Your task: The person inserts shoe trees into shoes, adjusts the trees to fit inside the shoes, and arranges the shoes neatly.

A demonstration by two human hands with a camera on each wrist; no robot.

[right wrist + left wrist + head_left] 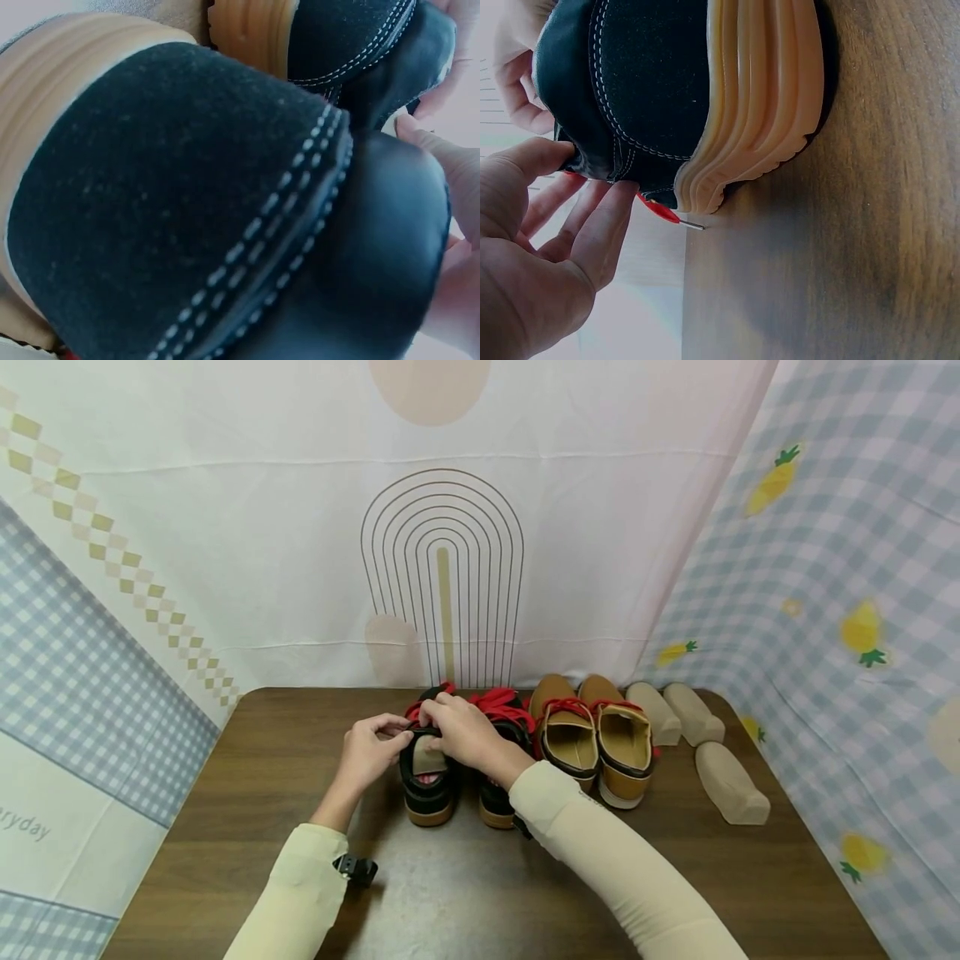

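1st black shoe (429, 804) is set btwn the 2 hands, upright on the wood-grain table (262, 827), heel twd the wearer. Its collar is pinched by L hand (375, 747), thumb on the edge & other fingertips laid agst the side, w/ the upper caught in btwn. R hand (467, 728) is placed over the top of the same shoe, its thumb at a beige piece (429, 763) seen in the opening; whether that piece is clamped or only touched can't be told. The 2 hands are held close tog. at the shoe. In L wrist view, a red lace (660, 210) w/ metal tip is seen just past L hand's fingertips. Under R wrist, partly hidden by it, is 2nd black shoe (491, 793), also red-laced. Farther R of R hand, 2 tan shoes (624, 779) are lined up side by side, w/ red laces too; past those, 3 beige blocks (731, 785) are laid out, 2 side by side & 1 nearer the wearer. A black strap (355, 869) is worn at L wrist; cream sleeves (622, 852) are worn on both arms. Behind the hands, a white cloth (285, 568) w/ thin-line arches is hung; well R of both, a checked cloth (847, 552) w/ yellow fruit.
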